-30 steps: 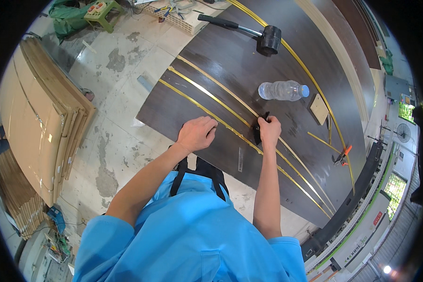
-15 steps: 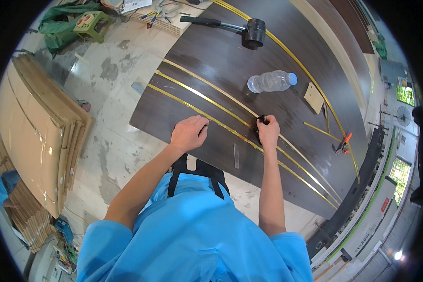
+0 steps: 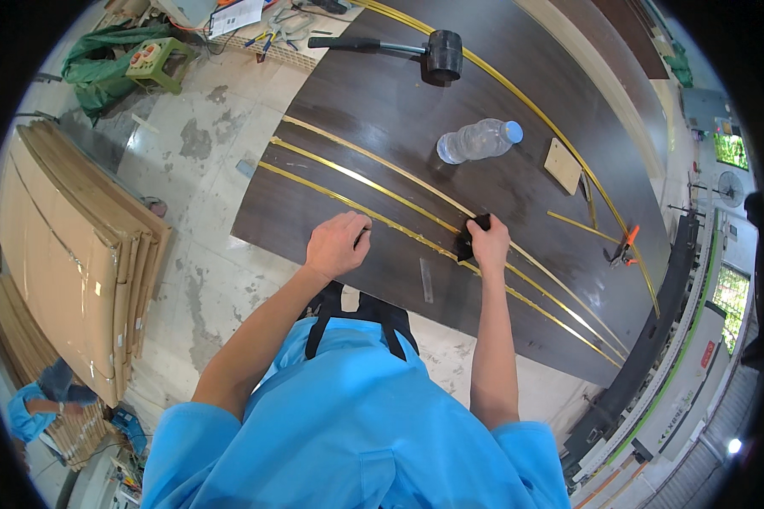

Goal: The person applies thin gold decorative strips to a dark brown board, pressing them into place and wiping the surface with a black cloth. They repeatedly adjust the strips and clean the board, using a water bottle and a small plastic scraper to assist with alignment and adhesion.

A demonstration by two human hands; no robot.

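A dark brown panel (image 3: 373, 93) lies before me with three narrow gold strips running across its near part. My right hand (image 3: 489, 246) is closed on a small soft black cloth (image 3: 465, 246), pressed down over the farther gold strips (image 3: 424, 218). On the near side of the panel, my left hand (image 3: 338, 243) rests with curled fingers beside the nearest gold strip (image 3: 314, 193). Its fingertips face away, and whether it holds anything is hidden. A short metal ruler (image 3: 427, 280) lies between my hands, close to the panel's near edge.
Farther across the panel are a black mallet (image 3: 444, 57), a water bottle (image 3: 480, 142), a beige plate (image 3: 562, 167) and orange-handled pliers (image 3: 626, 246). Long gold strips (image 3: 518, 85) curve behind them. Stacked cardboard (image 3: 59, 254) stands left; another person (image 3: 38, 411) is at lower left.
The view has shifted slightly. My right hand, with the black cloth, has moved slightly nearer to me along the strips; my left hand stays about where it was.
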